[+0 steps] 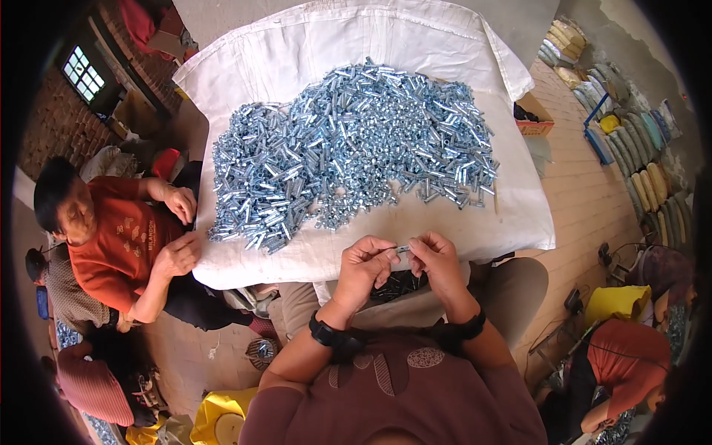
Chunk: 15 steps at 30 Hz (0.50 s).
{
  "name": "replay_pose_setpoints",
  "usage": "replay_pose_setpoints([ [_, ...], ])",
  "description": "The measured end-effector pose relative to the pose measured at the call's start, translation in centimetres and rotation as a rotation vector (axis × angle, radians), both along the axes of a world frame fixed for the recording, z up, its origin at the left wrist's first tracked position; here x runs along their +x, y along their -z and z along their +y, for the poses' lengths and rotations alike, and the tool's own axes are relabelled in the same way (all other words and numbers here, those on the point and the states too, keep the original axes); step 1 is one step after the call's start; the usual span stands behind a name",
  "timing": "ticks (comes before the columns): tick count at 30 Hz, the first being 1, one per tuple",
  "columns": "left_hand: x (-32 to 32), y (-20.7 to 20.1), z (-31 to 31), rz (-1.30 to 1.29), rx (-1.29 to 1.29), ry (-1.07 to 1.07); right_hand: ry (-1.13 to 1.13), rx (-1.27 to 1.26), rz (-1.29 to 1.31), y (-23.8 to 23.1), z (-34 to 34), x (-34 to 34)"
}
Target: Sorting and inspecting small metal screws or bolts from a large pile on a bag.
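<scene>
The left hand (368,265) and the right hand (436,259) meet in front of the chest, each with thumb and forefinger pinching one end of a small metal piece (402,249). It sits directly between the two grips, its long axis running roughly left to right; the fingers cover both ends, so their shape cannot be told. Both hands are equally near to it.

Just beneath the hands, in the lap, lie dark slender pieces (400,285), partly hidden by the wrists. The hands are just off the near edge of a white cloth (512,222), and beyond a bare strip of it spreads a broad pile (356,133) of shiny metal parts. Short, nut-like parts (345,206) form the near middle of the pile, ahead of the hands and closer to the left one; longer sleeves (271,222) lie to either side, pointing every way.

At the cloth's left edge sits a co-worker (122,245), both hands near the edge, well apart from the person's own. A carton (535,127) stands past the right edge, with stacked sacks (630,152) farther off. The person's knees flank the lap pieces and close in the space under the hands.
</scene>
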<state>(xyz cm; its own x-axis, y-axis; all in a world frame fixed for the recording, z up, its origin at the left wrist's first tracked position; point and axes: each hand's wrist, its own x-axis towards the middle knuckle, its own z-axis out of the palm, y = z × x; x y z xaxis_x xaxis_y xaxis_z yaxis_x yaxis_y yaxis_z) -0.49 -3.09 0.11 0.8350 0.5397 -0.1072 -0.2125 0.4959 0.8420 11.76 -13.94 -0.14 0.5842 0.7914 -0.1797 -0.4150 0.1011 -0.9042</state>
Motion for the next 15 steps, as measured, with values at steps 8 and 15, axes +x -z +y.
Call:
replay_pose_setpoints([
  [8,-0.1,0.1,-0.4,0.007,0.197,-0.002,-0.006,-0.035,-0.034,-0.5,-0.4,0.2],
  [15,-0.2,-0.2,0.0,-0.035,-0.005,0.139,-0.282,0.078,0.339,0.6,-0.9,0.8],
])
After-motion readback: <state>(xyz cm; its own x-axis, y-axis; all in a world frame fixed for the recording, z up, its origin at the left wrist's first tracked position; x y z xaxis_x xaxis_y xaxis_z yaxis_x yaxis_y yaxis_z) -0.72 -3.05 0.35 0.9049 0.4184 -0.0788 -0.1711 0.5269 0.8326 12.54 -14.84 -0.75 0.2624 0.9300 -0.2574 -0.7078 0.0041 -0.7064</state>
